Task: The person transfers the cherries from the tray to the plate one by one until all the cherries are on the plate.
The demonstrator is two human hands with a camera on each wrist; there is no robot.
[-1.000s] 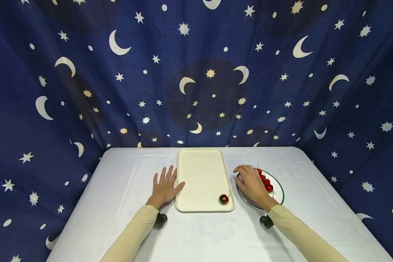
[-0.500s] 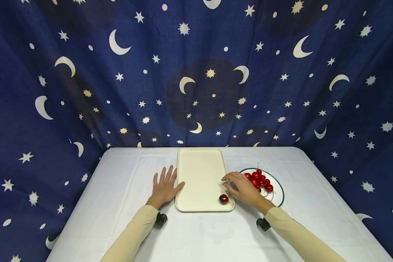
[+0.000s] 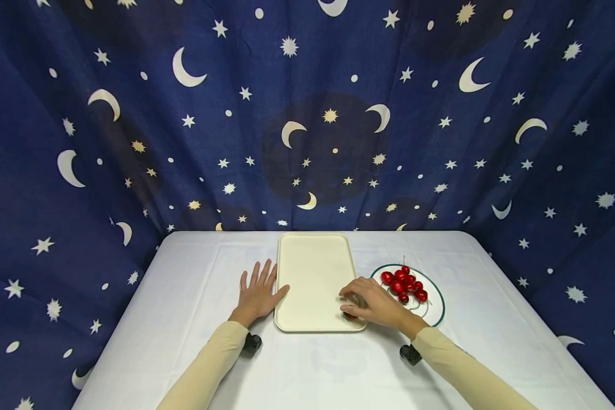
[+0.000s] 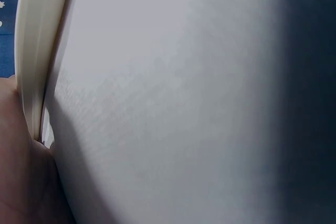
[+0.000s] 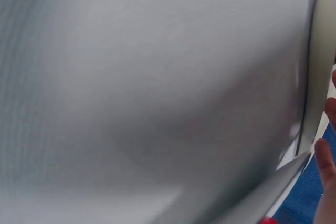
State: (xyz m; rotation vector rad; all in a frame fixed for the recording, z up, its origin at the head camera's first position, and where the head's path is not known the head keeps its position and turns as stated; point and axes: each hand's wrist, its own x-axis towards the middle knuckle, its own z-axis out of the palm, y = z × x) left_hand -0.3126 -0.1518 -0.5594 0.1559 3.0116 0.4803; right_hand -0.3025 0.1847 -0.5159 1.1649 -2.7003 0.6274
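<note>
My left hand (image 3: 257, 291) lies flat with spread fingers on the tablecloth, its thumb over the left rim of a cream tray (image 3: 315, 267). In the left wrist view, part of the left hand (image 4: 23, 166) shows beside the tray's rim (image 4: 39, 40). A dark red cherry (image 3: 348, 316) sits near the tray's front right corner, mostly hidden by my right hand (image 3: 374, 302). The right hand's thumb and fingers are bent but apart above it, gripping nothing that I can see. The right wrist view catches only some fingertips (image 5: 325, 161) past the tray's edge.
Right of the tray stands a glass plate (image 3: 442, 304) with a green rim, bearing several red cherries (image 3: 404, 283). White cloth (image 3: 318, 370) covers the table. A blue curtain (image 3: 307, 114) with moons and stars hangs behind and at both sides.
My right hand has moved left from the plate to the tray's front right corner, uncovering the plate's cherries and now covering most of the tray's cherry. The left hand has stayed put.
</note>
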